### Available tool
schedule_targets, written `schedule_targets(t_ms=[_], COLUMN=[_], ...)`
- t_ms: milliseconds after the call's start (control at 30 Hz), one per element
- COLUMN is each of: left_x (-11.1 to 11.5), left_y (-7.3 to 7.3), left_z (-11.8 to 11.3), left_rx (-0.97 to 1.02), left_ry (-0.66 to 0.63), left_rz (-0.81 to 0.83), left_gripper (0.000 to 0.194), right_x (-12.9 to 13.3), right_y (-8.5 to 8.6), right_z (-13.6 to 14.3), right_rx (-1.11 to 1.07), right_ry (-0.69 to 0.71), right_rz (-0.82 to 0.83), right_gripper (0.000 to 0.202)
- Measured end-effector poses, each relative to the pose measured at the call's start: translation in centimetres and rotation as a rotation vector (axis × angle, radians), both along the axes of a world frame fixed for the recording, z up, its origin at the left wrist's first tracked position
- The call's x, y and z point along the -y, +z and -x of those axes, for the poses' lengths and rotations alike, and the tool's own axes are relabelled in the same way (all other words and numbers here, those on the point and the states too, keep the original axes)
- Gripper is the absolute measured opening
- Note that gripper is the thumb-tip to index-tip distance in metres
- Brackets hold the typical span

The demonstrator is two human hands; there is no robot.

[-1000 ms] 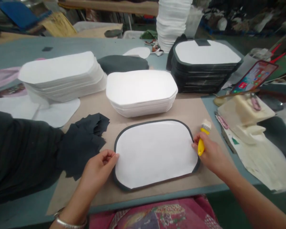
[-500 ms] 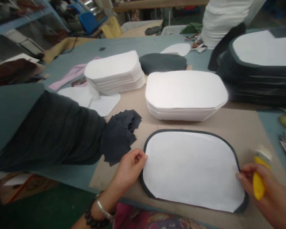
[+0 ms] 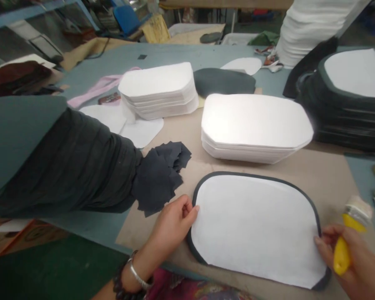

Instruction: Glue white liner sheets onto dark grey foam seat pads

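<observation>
A white sheet (image 3: 256, 227) with rounded upper corners lies on a slightly larger dark piece (image 3: 312, 204), whose rim shows around it. At its left edge, my left hand (image 3: 176, 221) pinches the layered pieces between thumb and fingers. My right hand (image 3: 350, 250) pinches the right edge and also holds a yellow-handled brush (image 3: 342, 254), bristles pointing up and away. Beyond the sheet stands a stack of white pieces (image 3: 256, 121). Dark scraps (image 3: 158, 179) lie fanned out left of my left hand.
A tall dark stack (image 3: 90, 162) leans at the left. Another white stack (image 3: 159, 83) is farther back, beside a dark piece (image 3: 225, 82). At the right is a dark stack (image 3: 353, 112) topped with white; a tall white pile (image 3: 315, 29) rises behind.
The view has shifted slightly, so most things sit a little farther right. Both hands keep their hold on the sheet's edges; the brush has tilted a little to the right.
</observation>
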State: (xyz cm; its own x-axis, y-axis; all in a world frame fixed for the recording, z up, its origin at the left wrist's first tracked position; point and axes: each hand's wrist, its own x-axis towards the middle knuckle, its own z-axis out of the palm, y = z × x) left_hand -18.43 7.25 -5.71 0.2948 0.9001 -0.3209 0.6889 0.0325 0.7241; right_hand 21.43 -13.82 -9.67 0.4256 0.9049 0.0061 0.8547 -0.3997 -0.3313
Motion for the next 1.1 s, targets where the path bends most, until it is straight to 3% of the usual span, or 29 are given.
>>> schedule_targets(t_ms=[200, 300, 367, 467, 567, 667, 733, 933, 1100], left_x=[-0.3, -0.3, 0.1, 1.6, 3.0, 3.6, 3.7, 3.9, 4.0], left_y=[-0.4, 0.1, 0.7, 1.3, 0.9, 0.1, -0.3, -0.3, -0.5], left_z=[1.1, 0.7, -0.6, -3.6, -6.3, -7.2, -7.1, -6.4, -6.5], left_rx=[-0.195, -0.198, -0.166, -0.133, -0.199, -0.250, -0.249, -0.210, -0.176], left_ry=[-0.031, -0.037, -0.134, -0.420, -0.653, -0.707, -0.705, -0.692, -0.675], left_rz=[-0.119, -0.359, -0.585, -0.797, -0.833, -0.781, -0.750, -0.699, -0.658], left_gripper=[0.029, 0.037, 0.040, 0.044, 0.054, 0.057, 0.058, 0.060, 0.059], right_x=[-1.4, -1.6, -1.6, -2.2, -4.2, -7.5, -10.1, -17.2, -17.8], right_y=[2.9, 4.9, 6.8, 9.9, 12.5, 14.0, 14.5, 13.6, 12.7], right_z=[4.7, 4.8, 4.2, 3.0, 1.6, 0.9, 1.6, 6.3, 5.2], right_rx=[0.155, 0.116, 0.057, 0.013, 0.087, 0.030, -0.083, -0.392, -0.356], right_ry=[-0.043, -0.062, -0.038, 0.107, 0.243, 0.259, 0.309, 0.698, 0.647], right_rz=[0.009, -0.023, -0.046, -0.131, -0.270, -0.332, -0.326, -0.181, -0.101], right_gripper=[0.039, 0.036, 0.031, 0.030, 0.038, 0.029, 0.027, 0.026, 0.030])
